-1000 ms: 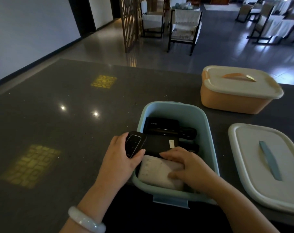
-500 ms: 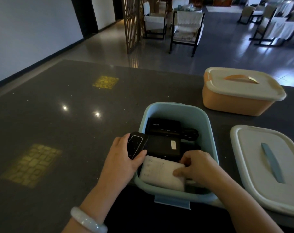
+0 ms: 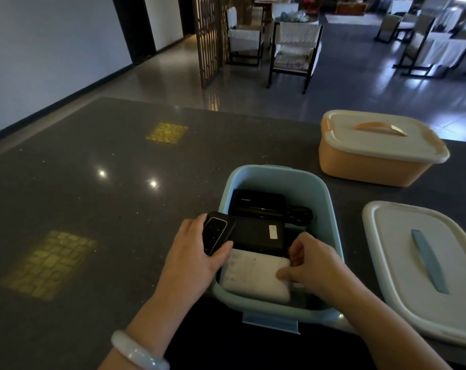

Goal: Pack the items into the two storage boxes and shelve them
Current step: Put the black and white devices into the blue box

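Change: right hand has slid rightward along the white power bank.
Right grip: fingers pinching it inside blue storage box.
Left grip: left hand holds black device.

Open box near counter front edge, gadgets inside. Loose lid just right of it. Lidded box behind, to right. Chairs on floor beyond counter.
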A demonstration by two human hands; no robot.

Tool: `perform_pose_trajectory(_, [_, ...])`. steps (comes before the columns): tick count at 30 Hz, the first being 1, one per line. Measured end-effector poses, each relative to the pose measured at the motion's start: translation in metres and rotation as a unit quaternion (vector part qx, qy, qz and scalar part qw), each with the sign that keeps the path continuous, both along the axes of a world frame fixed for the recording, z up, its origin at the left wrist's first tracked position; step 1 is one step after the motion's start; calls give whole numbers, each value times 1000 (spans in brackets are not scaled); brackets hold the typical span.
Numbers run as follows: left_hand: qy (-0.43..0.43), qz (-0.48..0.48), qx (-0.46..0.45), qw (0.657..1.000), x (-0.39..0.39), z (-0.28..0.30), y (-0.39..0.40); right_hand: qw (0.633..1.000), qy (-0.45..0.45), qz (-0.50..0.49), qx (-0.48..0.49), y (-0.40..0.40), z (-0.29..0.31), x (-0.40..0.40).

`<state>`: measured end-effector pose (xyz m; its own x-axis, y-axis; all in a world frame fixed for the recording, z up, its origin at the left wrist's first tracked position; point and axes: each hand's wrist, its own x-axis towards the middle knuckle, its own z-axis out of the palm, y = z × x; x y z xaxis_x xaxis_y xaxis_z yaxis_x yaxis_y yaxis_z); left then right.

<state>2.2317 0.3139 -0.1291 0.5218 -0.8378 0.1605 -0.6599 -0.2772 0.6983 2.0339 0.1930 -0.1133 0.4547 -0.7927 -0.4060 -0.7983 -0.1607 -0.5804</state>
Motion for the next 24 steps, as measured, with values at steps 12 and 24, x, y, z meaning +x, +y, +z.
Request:
perform_pose_trajectory(12, [-59,-54,-81,994,-13,17,-18,973,-232,14,4,-2,40,30])
perform_pose_trajectory(24, [-55,-27,3,998,8,16,-70,901,-384,-170,106,-64,38,39])
